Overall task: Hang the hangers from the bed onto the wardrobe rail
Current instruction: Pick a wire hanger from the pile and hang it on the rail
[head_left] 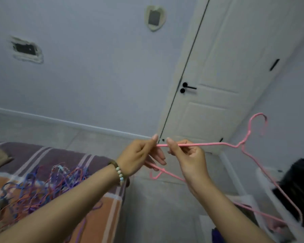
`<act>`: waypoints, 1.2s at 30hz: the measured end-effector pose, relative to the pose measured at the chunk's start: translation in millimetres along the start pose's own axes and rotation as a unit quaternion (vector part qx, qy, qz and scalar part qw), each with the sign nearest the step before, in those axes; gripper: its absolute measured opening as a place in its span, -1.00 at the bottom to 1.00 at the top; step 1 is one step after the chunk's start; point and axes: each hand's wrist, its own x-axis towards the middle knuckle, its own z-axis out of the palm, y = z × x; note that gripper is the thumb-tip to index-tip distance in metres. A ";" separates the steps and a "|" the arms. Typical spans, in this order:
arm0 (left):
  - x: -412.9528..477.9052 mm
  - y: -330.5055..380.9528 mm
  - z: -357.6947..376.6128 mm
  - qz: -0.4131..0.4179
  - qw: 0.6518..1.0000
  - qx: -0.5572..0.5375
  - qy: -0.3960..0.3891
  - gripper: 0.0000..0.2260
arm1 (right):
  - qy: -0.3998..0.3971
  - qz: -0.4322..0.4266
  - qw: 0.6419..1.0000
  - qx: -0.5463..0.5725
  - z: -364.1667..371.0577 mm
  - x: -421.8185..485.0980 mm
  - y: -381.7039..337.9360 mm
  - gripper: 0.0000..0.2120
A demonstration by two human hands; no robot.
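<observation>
Both my hands hold pink wire hangers in the air in front of a white door. My left hand (142,155), with a bead bracelet on its wrist, pinches the end of a pink hanger (218,144) whose hook points up at the right. My right hand (188,158) pinches the same wire just beside it. A second pink hanger (158,171) hangs lower, behind both hands, its hook pointing down-left. A tangled pile of blue, purple and orange hangers (47,183) lies on the bed (60,153) at the lower left. No wardrobe rail is visible.
A white door (218,71) with a black handle stands ahead. A white rack or frame (233,174) and a black object (298,186) are at the right. Grey tiled floor (156,207) lies between the bed and them.
</observation>
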 end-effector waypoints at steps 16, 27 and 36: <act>29.4 273.3 378.4 0.257 0.939 -0.045 -0.224 -0.53 | 0.252 -0.105 0.962 -0.026 -377.1 -68.8 -258.8 -0.86; 0.3 350.2 600.3 0.296 0.910 -0.150 -0.248 -0.55 | 0.433 -0.224 0.871 0.056 -560.1 -116.8 -323.8 -0.73; -3.6 360.8 728.6 0.235 0.910 -0.222 -0.258 -0.56 | 0.473 -0.229 0.849 -0.055 -676.8 -129.1 -345.2 -0.33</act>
